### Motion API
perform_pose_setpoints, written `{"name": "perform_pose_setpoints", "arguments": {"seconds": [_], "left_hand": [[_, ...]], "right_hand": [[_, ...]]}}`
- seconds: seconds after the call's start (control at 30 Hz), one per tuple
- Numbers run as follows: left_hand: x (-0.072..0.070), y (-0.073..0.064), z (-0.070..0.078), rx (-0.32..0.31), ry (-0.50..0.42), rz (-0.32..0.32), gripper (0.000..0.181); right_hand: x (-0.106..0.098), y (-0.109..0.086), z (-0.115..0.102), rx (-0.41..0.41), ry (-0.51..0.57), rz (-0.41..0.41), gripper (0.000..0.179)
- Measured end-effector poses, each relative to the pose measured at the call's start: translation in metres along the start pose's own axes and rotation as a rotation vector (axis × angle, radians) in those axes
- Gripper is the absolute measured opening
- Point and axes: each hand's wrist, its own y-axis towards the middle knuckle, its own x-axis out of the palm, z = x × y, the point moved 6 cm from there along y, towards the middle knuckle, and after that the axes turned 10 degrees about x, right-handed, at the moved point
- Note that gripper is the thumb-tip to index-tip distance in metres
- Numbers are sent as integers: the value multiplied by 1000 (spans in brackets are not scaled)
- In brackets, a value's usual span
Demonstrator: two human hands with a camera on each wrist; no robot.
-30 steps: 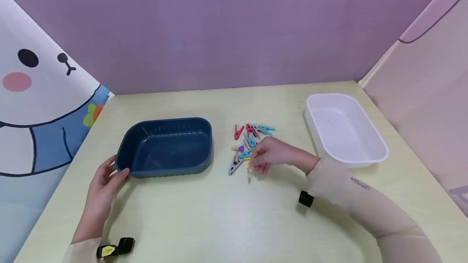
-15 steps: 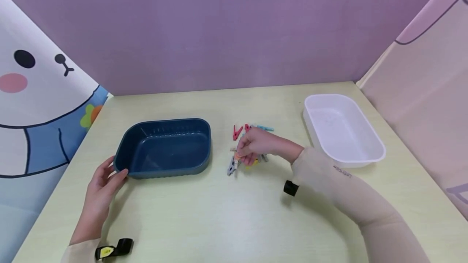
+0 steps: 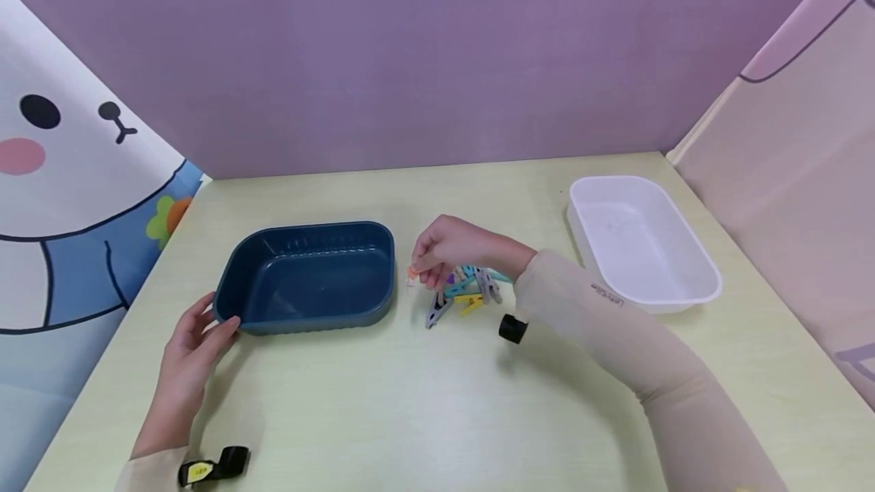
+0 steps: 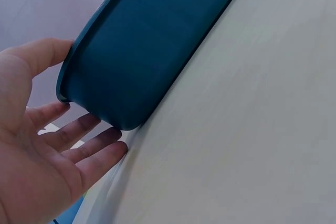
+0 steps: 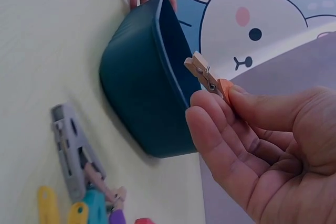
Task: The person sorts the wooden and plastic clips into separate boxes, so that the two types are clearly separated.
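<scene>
While the right hand's grip pinches a wooden clothespin only by its orange end, just right of the blue tub, a slackened thumb could drop it onto the worktop (the left hand, fingers nearly straight, touches the tub's corner).

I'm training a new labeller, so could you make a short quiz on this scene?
1. What does the right hand pinch?
2. True or false: the left hand touches the white tray.
3. Where do the loose clips lie? A) in the white tray; B) on the table; C) in the left hand.

Key:
1. A wooden clothespin with an orange part at the pinched end.
2. False: it touches the dark blue tray.
3. B.
</scene>
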Motion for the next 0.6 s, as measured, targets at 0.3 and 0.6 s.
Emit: {"name": "perform_pose_setpoints", "arguments": {"seconds": [0.3, 0.6], "left_hand": [[-1, -1, 0, 10, -15, 7, 69], [-1, -1, 0, 16, -41, 3, 69]], "right_hand": [[3, 16, -26, -33, -13, 9, 16], [5, 32, -46, -29, 35, 11, 16]]}}
